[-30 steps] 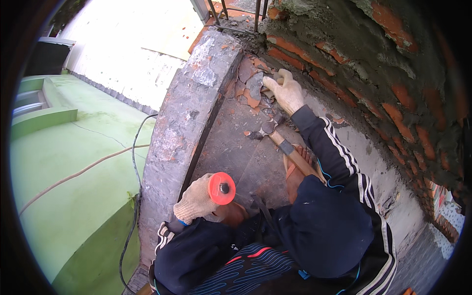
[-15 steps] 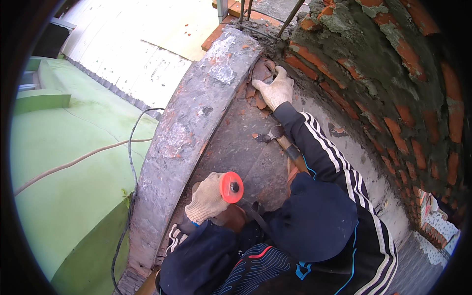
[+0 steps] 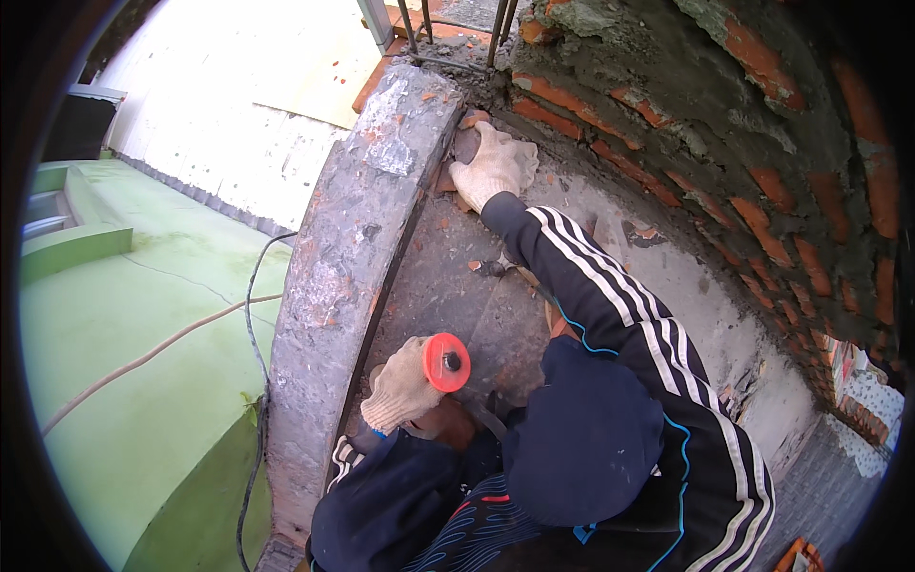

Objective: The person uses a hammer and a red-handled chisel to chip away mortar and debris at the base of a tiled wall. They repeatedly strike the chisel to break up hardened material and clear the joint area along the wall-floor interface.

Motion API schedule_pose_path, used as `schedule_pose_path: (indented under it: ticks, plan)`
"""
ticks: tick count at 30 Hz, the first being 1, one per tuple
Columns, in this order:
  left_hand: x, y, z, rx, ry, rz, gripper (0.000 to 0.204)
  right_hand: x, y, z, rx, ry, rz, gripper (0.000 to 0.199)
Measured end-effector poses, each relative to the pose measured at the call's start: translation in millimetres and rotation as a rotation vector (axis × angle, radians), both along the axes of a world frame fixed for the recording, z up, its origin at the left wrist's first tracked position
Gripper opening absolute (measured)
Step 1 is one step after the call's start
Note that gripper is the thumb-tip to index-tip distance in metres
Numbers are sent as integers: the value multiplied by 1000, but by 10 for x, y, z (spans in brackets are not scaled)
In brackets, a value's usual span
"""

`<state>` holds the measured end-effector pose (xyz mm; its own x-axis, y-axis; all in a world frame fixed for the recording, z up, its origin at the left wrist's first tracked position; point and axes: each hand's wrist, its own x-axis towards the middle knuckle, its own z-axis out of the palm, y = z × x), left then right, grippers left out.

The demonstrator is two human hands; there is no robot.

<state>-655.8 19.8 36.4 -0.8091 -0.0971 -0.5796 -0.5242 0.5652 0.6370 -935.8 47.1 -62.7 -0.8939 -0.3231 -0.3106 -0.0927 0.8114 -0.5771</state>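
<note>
My gloved left hand (image 3: 400, 381) is closed around a chisel with a round red hand guard (image 3: 436, 362). The chisel's dark metal head (image 3: 452, 361) pokes out of the guard; its blade is hidden. My gloved right hand (image 3: 496, 164) reaches to the far end of the ledge, thumb and fingers around a reddish-brown piece of brick (image 3: 465, 145). The fingertips are partly hidden. Below that hand lies a hammer (image 3: 491, 268), its handle mostly covered by my right sleeve.
A raised concrete edge (image 3: 324, 267) runs along my left, with a black cable (image 3: 255, 334) beside it and a green wall surface (image 3: 172, 353) beyond. A rough brick wall (image 3: 743, 124) rises on the right. Steel bars (image 3: 498, 33) stand at the far end.
My right hand has turned and closed in on the brick piece at the corner. The view has shifted, and my right sleeve now covers more of the hammer. My left hand keeps its hold.
</note>
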Motion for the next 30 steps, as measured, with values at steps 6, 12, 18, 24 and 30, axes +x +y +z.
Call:
schedule_pose_path:
  ticks: [6,12,18,24,30]
  plan:
    - [14,-2,-91,0,-28,54,40,54,-117,17,43,6,18,83]
    - [24,22,-86,0,-92,55,42,-77,194,104,-234,-76,15,85]
    - [44,-32,-35,-37,-72,6,50,-108,1257,252,-733,-293,-137,87]
    - [59,-85,48,2,-7,74,32,146,3110,767,-536,-279,-598,82]
    - [-97,-106,-102,87,3,-25,29,769,5227,735,873,186,-1007,102]
